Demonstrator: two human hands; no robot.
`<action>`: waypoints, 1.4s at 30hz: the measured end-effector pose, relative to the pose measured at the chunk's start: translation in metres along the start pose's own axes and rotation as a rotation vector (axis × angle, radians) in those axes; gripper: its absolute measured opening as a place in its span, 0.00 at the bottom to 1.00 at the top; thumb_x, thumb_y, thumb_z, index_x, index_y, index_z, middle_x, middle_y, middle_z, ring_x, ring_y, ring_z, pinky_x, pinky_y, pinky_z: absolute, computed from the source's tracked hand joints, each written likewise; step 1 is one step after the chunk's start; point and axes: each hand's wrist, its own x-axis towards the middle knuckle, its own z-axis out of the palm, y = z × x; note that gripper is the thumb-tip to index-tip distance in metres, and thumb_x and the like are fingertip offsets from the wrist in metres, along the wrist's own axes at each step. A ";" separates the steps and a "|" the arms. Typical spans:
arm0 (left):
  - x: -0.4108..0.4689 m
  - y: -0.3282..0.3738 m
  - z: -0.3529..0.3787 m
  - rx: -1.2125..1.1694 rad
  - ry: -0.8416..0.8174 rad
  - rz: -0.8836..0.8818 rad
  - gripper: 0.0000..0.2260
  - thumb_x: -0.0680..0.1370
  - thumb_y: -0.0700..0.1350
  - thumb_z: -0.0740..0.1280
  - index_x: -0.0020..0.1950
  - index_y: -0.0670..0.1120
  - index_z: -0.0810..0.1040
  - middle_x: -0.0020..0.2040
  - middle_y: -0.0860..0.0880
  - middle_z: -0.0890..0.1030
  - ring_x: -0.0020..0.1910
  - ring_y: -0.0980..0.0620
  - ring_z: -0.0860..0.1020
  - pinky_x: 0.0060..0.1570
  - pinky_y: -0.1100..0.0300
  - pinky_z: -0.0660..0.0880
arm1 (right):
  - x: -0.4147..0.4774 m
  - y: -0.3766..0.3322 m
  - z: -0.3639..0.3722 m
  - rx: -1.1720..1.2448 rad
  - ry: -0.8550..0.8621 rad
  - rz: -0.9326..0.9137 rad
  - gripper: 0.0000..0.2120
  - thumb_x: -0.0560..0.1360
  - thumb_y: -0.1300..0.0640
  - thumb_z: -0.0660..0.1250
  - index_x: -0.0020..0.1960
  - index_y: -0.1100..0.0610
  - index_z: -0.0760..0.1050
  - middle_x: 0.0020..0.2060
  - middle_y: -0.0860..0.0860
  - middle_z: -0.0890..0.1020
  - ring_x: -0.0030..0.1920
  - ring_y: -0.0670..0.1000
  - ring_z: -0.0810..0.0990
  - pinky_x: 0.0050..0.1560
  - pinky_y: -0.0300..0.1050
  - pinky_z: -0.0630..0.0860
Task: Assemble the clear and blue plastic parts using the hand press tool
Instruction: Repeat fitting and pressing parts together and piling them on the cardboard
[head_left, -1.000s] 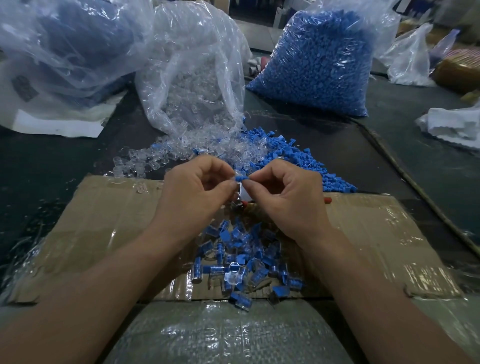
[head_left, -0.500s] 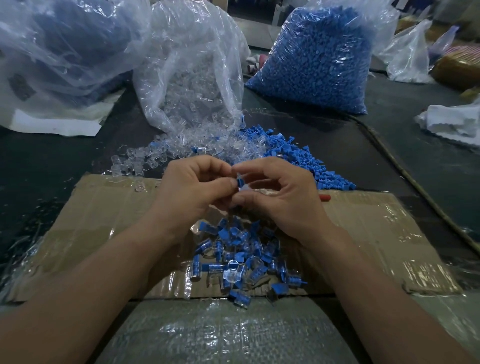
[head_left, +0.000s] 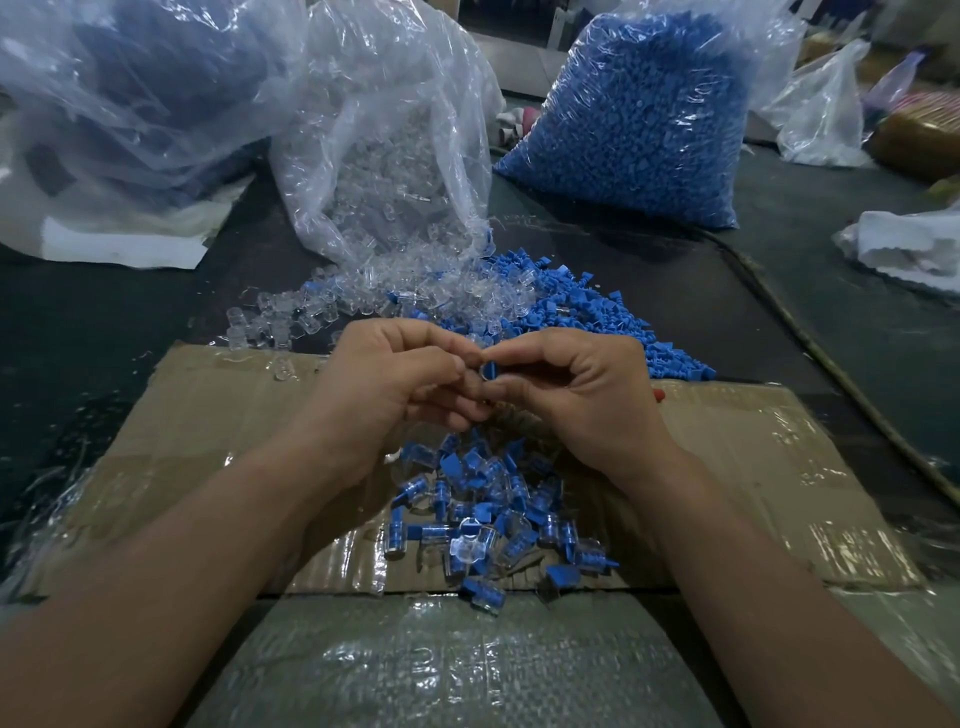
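My left hand (head_left: 400, 384) and my right hand (head_left: 576, 395) meet fingertip to fingertip over the cardboard sheet (head_left: 208, 415). Between them they pinch one small clear-and-blue part (head_left: 488, 371); how much of it each hand holds is partly hidden by fingers. Below the hands lies a heap of joined clear-and-blue pieces (head_left: 488, 514). Behind them spread loose clear parts (head_left: 322, 312) and loose blue parts (head_left: 597, 317). The hand press tool is hidden under my hands; only a red tip (head_left: 658, 396) shows by my right hand.
A clear bag of clear parts (head_left: 384, 156) and a bag of blue parts (head_left: 639, 114) stand at the back. Another large bag (head_left: 114, 104) sits back left. White cloth (head_left: 914, 249) lies at right. A woven sack (head_left: 452, 665) lies nearest me.
Both hands have dropped slightly and drawn closer together. The blue part between the fingertips has turned, and the metal piece seen below it earlier is now covered.
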 end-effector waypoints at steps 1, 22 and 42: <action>0.000 0.000 0.000 -0.002 -0.001 0.000 0.11 0.74 0.29 0.60 0.37 0.40 0.79 0.30 0.41 0.81 0.27 0.48 0.80 0.29 0.61 0.79 | 0.000 0.000 0.000 -0.001 0.002 -0.002 0.15 0.65 0.63 0.73 0.52 0.56 0.77 0.40 0.47 0.81 0.41 0.43 0.82 0.44 0.36 0.79; 0.004 -0.005 0.000 0.024 0.019 -0.009 0.06 0.62 0.39 0.70 0.37 0.40 0.78 0.30 0.43 0.81 0.27 0.50 0.80 0.27 0.63 0.77 | 0.003 0.000 -0.007 -0.106 -0.048 0.059 0.14 0.66 0.57 0.74 0.51 0.54 0.78 0.40 0.42 0.80 0.43 0.42 0.80 0.46 0.33 0.77; 0.011 -0.008 -0.008 -0.100 0.104 -0.008 0.07 0.62 0.38 0.68 0.39 0.39 0.76 0.31 0.44 0.82 0.30 0.51 0.81 0.28 0.65 0.76 | 0.005 0.013 -0.057 -0.529 -0.618 0.499 0.36 0.60 0.50 0.78 0.65 0.43 0.67 0.49 0.37 0.68 0.49 0.39 0.69 0.44 0.32 0.65</action>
